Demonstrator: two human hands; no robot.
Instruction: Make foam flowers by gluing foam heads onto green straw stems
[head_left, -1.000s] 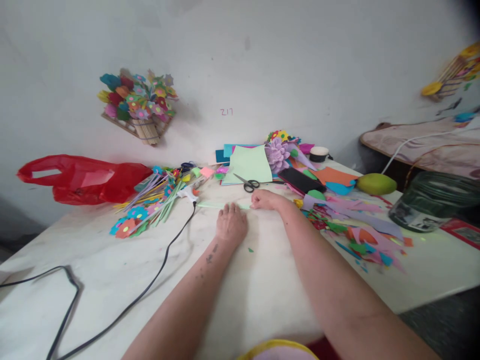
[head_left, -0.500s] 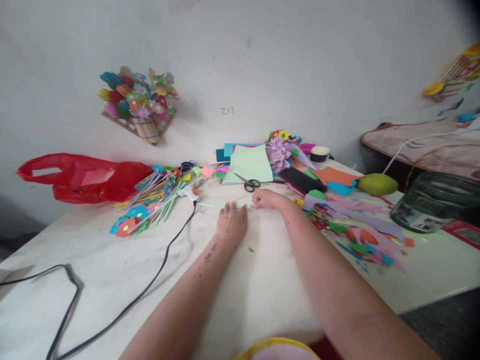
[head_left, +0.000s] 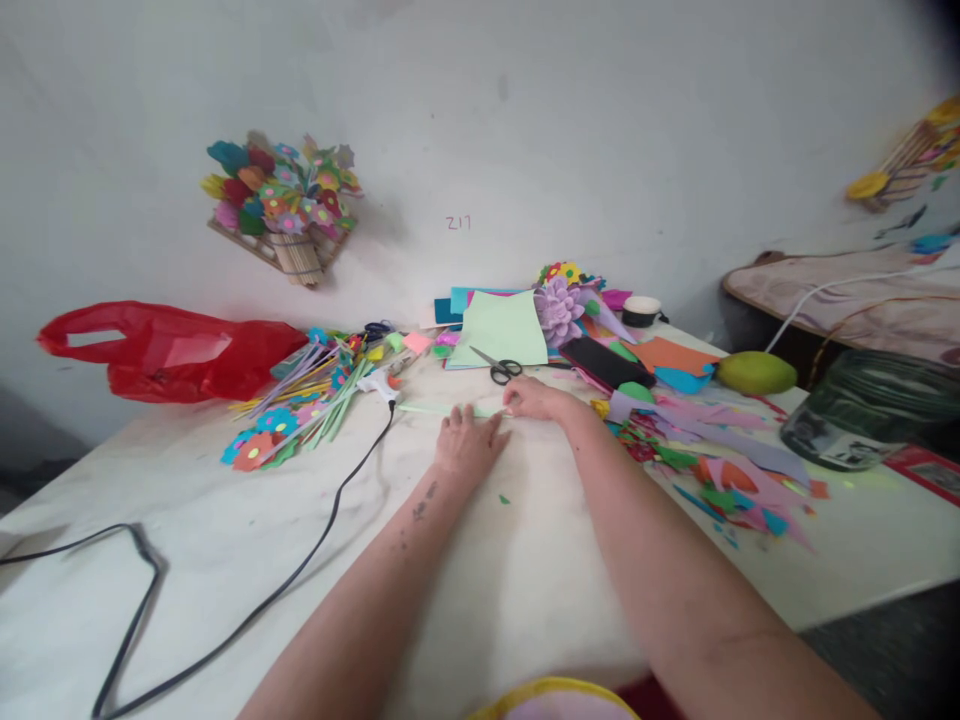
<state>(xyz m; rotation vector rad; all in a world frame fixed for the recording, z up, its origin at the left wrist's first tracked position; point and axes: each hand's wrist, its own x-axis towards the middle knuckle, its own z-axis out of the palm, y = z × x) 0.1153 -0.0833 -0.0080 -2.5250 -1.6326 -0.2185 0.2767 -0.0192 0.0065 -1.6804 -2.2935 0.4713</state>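
person's left hand (head_left: 466, 447) palm-down, opened out, fingers on pale green strip (head_left: 426, 409), which lies across white table (head_left: 300, 560). right hand (head_left: 534, 399) curled at strip's right end; cannot tell if pinching it. scissors (head_left: 505, 372) just beyond, blades over green sheet (head_left: 501, 325). glue gun (head_left: 380, 385) near strip's left end.

Pale wall (head_left: 600, 130), marbled white table (head_left: 225, 570), patterned tabletop (head_left: 847, 295) at right, dark floor (head_left: 892, 630)
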